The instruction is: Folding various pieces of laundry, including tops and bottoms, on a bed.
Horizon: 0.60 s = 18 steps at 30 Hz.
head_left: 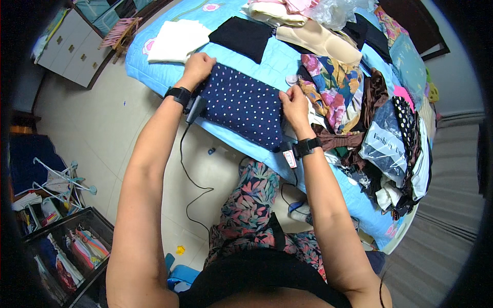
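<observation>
One left grip (195,71), right grip (296,107) opposite, dotted cloth (243,107) between

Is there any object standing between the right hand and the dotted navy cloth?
Nothing visible: the right hand grips the dotted navy cloth directly at its right edge. The floral cloth lies to the right, not between them.

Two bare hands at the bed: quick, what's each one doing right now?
Left hand: closed, holding the upper-left corner of the navy-blue folded fabric with pale dots.
Right hand: closed, holding the fabric's upper-right corner.
</observation>
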{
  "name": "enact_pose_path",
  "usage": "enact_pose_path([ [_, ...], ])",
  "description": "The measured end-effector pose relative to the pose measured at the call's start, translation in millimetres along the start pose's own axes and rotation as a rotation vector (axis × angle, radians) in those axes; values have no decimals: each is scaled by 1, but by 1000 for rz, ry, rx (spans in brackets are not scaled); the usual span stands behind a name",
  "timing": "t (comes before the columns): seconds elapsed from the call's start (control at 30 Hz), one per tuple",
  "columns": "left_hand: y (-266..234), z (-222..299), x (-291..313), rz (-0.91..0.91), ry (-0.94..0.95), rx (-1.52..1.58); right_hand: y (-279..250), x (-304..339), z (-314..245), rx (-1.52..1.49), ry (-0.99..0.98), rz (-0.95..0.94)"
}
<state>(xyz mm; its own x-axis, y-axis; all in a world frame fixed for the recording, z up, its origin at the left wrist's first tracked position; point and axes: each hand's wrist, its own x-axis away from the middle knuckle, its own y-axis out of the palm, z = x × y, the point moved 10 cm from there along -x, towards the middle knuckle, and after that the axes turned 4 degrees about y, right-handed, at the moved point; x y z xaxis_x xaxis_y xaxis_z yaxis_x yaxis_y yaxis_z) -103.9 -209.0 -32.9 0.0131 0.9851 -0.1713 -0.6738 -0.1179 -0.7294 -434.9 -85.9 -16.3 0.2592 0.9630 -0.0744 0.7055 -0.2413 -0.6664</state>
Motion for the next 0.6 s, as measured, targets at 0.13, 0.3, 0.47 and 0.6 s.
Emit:
enact_pose_path([
  [0.13, -10, -42, -7, 55, -237, 124, -14, -5, 12, 99, -11, 91],
  [0.3, -20, 22, 17, 97, 86, -187, -23, 12, -25, 315, -142, 178],
  [0.47, -14, 143, 127, 199, 631, -123, 26, 84, -125, 362, -623, 161],
  [0.6, 45, 127, 144, -4, 568, -299, 66, 86, -65, 489, -428, 9],
])
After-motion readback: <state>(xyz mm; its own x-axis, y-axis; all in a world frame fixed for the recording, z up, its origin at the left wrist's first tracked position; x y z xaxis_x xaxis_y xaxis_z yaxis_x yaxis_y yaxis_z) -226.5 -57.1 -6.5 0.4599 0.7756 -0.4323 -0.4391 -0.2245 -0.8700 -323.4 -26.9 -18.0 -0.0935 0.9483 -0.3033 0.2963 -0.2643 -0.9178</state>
